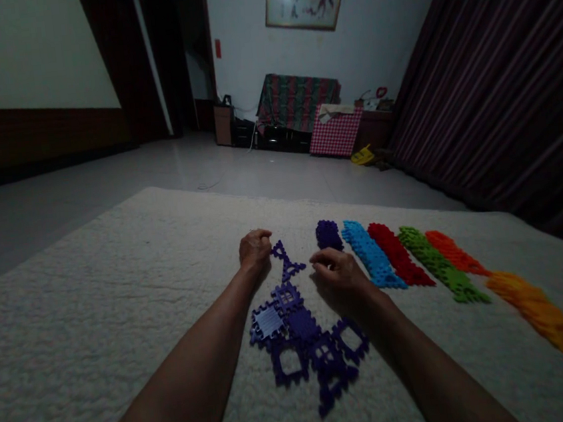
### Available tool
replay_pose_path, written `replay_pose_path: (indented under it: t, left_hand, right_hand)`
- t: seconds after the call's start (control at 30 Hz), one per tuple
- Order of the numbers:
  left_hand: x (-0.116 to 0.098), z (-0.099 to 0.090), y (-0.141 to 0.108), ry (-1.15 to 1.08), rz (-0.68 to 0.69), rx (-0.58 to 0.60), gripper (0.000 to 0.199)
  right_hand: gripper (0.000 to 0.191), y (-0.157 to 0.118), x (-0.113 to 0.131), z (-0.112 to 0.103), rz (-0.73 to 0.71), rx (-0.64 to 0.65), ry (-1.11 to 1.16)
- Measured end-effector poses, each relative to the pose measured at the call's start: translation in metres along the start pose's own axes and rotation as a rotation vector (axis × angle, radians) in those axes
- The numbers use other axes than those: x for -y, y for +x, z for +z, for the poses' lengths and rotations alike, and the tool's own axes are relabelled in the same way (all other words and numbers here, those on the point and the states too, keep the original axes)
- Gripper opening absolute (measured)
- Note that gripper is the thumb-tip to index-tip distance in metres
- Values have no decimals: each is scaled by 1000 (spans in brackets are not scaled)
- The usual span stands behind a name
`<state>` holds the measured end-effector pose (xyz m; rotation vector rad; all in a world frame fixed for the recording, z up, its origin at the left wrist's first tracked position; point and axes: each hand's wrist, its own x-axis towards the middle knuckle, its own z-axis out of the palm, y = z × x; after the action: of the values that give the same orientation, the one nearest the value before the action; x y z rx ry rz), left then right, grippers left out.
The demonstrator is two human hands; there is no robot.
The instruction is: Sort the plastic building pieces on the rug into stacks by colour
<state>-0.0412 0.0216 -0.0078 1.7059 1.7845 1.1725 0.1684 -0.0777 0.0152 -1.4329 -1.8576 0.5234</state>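
My left hand point(256, 248) is closed, its fingers pressed together at the left edge of a small purple triangular building tile point(279, 250). Just below that tile, another purple triangular tile point(292, 269) points toward my right. My right hand point(341, 270) hovers to the right of it, fingers curved and thumb apart, with nothing visible in them. Nearer to me lie joined square tiles with notched edges: a purple window tile point(287, 296), a pale lilac ribbed tile point(268, 322), a solid purple tile point(302, 324) and dark purple frame tiles point(290, 360).
Rows of stacked tiles lie on the cream blanket point(143, 286) to the right: purple point(329, 234), blue point(374, 255), red point(399, 255), green point(440, 263), orange-red point(454, 252) and yellow-orange point(538, 311). Beyond the blanket are tiled floor, a cloth-covered cabinet point(297, 102) and a dark curtain point(499, 80).
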Motion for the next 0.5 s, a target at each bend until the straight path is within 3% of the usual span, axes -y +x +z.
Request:
replay_pose_path:
  t: [0.07, 0.17, 0.33, 0.5]
  left_hand:
    - [-1, -2, 1, -43, -40, -5, 35]
    - [-4, -5, 1, -103, -83, -31, 37]
    - [-6, -6, 0, -128, -98, -40, 36]
    - [-3, -3, 0, -115, -57, -38, 34]
  right_hand:
    - [18, -4, 10, 3, 61, 184, 81]
    - [19, -4, 24, 1, -9, 340, 32]
    - [22, -5, 49, 3, -97, 388, -173]
    - [27, -13, 54, 15, -26, 345, -222]
